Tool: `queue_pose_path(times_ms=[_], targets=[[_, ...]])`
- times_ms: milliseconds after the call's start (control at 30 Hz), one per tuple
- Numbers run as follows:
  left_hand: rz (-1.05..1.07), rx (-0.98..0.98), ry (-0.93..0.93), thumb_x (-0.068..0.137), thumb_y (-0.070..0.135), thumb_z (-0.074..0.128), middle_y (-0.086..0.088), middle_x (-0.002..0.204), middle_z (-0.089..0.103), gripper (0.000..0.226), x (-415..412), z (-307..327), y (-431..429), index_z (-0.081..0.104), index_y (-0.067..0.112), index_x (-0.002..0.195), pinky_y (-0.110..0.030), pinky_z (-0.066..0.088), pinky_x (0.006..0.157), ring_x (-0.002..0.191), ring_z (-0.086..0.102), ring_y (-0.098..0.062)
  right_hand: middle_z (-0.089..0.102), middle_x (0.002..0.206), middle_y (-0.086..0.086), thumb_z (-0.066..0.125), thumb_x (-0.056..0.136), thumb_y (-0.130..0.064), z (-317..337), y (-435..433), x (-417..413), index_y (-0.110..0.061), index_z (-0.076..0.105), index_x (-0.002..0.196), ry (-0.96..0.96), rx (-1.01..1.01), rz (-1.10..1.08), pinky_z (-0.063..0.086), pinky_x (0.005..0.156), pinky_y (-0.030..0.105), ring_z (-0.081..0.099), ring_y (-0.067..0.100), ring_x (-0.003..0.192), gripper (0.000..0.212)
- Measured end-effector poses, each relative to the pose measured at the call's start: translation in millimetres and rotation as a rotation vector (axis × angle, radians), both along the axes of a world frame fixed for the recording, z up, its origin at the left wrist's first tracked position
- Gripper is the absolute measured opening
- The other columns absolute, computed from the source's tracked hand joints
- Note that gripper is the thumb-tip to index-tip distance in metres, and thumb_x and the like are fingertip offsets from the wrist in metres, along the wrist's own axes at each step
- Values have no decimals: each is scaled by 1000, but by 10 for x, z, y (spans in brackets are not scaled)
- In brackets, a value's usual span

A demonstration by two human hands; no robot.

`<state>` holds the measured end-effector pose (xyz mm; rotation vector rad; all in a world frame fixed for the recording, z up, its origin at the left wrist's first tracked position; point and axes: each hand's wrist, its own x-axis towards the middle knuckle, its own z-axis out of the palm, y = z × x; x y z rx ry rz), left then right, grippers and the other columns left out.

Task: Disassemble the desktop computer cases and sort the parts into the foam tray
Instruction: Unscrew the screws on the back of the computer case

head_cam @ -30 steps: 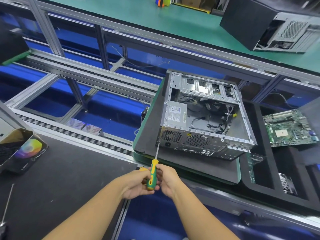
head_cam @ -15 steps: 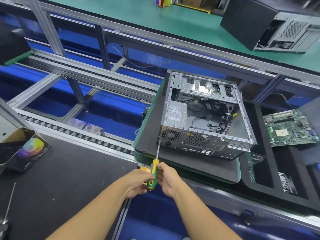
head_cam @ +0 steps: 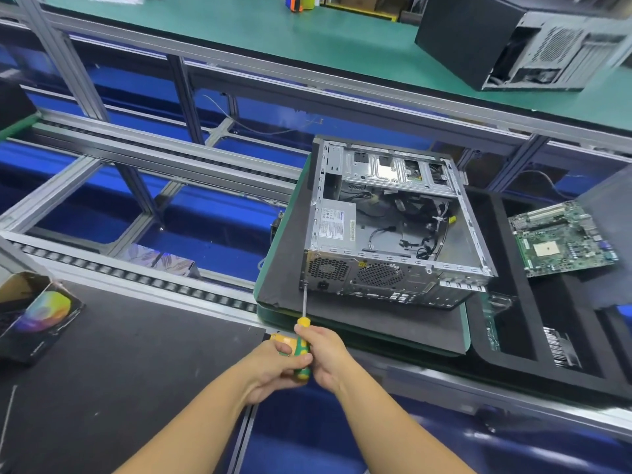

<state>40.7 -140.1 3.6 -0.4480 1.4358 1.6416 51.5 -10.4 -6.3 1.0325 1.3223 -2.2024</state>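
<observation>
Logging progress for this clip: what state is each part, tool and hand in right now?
computer case, side open, lying on the mat
power supply, mounted inside the case
motherboard, out, lying on the foam tray
screwdriver, tip at the case's rear corner
left hand, grips the screwdriver handle
right hand, grips the screwdriver handle

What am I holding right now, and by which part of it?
The yellow-and-green plastic-handled screwdriver, by its handle: left hand round the lower part, right hand nearer the shaft. The metal shaft itself is free.
</observation>
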Motion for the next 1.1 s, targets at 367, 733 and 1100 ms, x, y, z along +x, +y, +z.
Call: queue_pose_path(times_ms=[367, 733, 1100], targets=[[-120, 71, -6, 91, 13, 73, -17, 105, 70, 32, -24, 89, -29, 60, -1, 118, -36, 57, 83, 92, 66, -25, 72, 82, 11, 61, 99, -9, -23, 0, -43, -3, 62, 96, 19, 35, -16, 57, 65, 35, 69, 24, 73, 7], [-28, 130, -100, 98, 1, 57, -21, 107, 73, 21, -14, 31, -95, 62, -4, 118, -39, 59, 79, 94, 73, -28, 77, 108, 7, 41, 103, -28, 26, 82, -19, -8, 64, 115, -42, -102, 68, 49, 74, 35, 70, 22, 80, 33], [150, -277, 210, 96, 32, 63, -8, 100, 70, 16, -284, -44, 94, 65, 17, 93, -32, 49, 73, 88, 64, -18, 62, 77, 14, 62, 97, -3, -11, -4, -33, 5, 54, 116, 24, -4, -47, 57, 60, 36, 62, 19, 61, 22]])
